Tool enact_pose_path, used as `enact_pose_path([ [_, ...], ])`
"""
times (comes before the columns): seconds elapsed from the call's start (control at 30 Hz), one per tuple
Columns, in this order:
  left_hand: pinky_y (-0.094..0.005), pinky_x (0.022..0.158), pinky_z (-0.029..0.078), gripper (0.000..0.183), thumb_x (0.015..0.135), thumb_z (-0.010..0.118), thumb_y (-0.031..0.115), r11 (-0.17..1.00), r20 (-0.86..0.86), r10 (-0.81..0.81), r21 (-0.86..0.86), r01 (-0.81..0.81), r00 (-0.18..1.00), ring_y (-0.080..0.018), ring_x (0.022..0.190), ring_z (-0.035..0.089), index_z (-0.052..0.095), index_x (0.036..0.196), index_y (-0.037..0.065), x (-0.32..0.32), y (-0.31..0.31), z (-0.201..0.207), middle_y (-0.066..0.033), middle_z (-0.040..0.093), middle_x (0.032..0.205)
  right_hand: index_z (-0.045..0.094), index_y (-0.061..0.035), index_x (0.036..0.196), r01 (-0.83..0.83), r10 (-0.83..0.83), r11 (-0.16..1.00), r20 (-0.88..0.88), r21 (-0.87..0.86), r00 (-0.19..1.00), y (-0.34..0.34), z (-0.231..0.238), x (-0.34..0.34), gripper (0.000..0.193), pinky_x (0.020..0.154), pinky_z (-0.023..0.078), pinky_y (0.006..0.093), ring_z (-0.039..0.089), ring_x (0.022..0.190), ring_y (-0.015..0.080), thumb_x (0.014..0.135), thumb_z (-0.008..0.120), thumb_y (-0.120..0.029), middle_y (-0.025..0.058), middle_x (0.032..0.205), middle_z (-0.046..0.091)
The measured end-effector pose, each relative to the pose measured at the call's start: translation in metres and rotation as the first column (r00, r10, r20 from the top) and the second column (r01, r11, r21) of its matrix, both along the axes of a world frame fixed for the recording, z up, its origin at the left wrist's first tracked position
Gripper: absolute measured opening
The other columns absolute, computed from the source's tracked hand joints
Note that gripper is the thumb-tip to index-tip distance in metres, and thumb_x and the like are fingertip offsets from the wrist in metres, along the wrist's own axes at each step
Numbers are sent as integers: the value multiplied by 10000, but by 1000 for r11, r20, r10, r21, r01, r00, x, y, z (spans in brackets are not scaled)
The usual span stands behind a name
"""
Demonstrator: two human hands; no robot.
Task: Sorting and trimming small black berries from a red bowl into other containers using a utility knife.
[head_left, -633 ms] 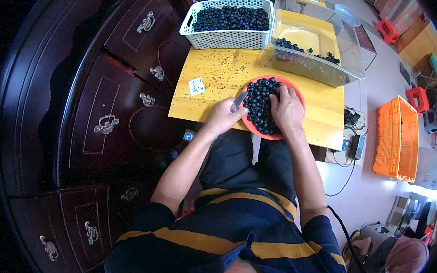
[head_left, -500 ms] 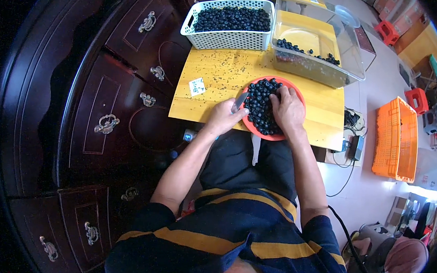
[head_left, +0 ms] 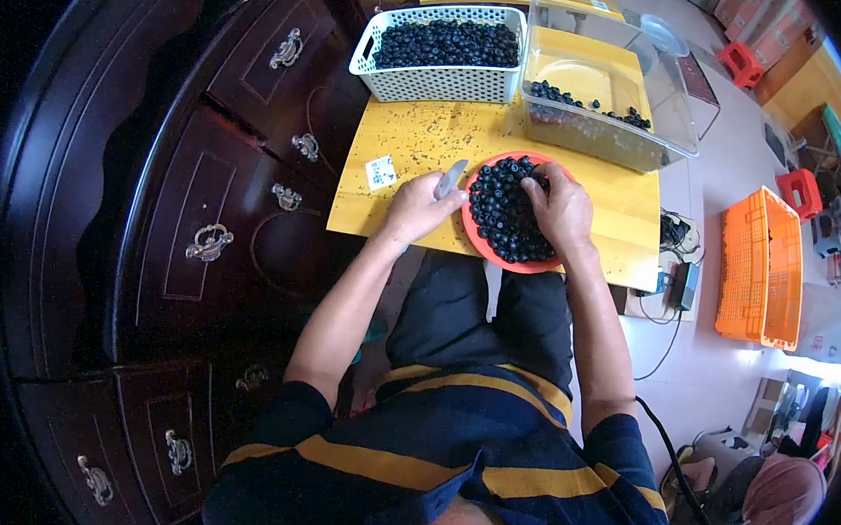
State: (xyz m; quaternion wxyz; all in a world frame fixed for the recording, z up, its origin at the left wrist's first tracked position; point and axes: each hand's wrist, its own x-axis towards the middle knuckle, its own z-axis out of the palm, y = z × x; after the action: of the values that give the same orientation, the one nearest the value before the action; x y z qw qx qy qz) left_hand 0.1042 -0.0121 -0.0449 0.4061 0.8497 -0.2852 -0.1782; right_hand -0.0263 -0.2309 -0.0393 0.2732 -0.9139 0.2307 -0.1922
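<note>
My left hand (head_left: 416, 208) is closed round a short knife, its grey blade (head_left: 452, 178) pointing up and away, beside the left rim of a red bowl (head_left: 470, 238). Dark round fruits like blueberries (head_left: 506, 219) heap inside the bowl, which sits at the table's near edge. My right hand (head_left: 566, 213) is over the bowl's right side, its thumb toward the fruits and its fingers curled in. What those fingers pinch is hidden. Below the bowl hangs a pale strip (head_left: 492, 290) over my dark trousers.
On the yellow table (head_left: 604, 201) stand a white perforated basket (head_left: 439, 85) full of dark fruits and a clear bin (head_left: 588, 143) with some in it. Dark crumbs and a white printed card (head_left: 380, 172) lie at left. Dark drawers (head_left: 190, 212) line the left; an orange crate (head_left: 760, 271) is right.
My left hand with the knife has drawn left, off the bowl's rim. My right hand has lifted from among the fruits and curled its fingers at the right side. The bowl has shifted slightly left.
</note>
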Motion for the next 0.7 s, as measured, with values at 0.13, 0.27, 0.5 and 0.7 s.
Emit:
enact_pose_path([
  [0.13,-436,742,542,327,869,751,353,1000,79,-30,-7,30,996,-330,813,719,680,926,39,2,-8,12,-169,716,820,698,-98,1123,-74,73,997,-48,-38,996,1,-3,-4,297,787,559,462,713,899,383,937,692,-329,192,943,738],
  [0.27,-474,729,537,312,872,738,338,999,225,-29,41,20,974,-382,805,706,655,924,41,2,-23,22,-195,702,802,686,-95,1183,-89,87,995,41,52,995,0,-4,-8,322,799,564,456,730,882,357,950,679,-318,195,939,740],
  [0.5,-549,717,552,292,874,707,304,975,433,-97,224,-3,896,-426,777,708,643,1017,58,-6,-55,22,-213,711,798,694,-61,1084,-268,-168,387,353,882,920,-4,-4,-10,256,536,381,216,477,594,61,1046,591,-292,-43,715,526],
  [0.7,-546,723,566,299,869,711,300,963,415,-226,232,138,881,-419,772,715,661,1077,90,-28,-71,19,-207,715,793,685,-83,1079,-209,-231,376,309,903,923,-9,-14,-7,267,487,365,208,495,585,49,1053,569,-322,-57,722,535],
])
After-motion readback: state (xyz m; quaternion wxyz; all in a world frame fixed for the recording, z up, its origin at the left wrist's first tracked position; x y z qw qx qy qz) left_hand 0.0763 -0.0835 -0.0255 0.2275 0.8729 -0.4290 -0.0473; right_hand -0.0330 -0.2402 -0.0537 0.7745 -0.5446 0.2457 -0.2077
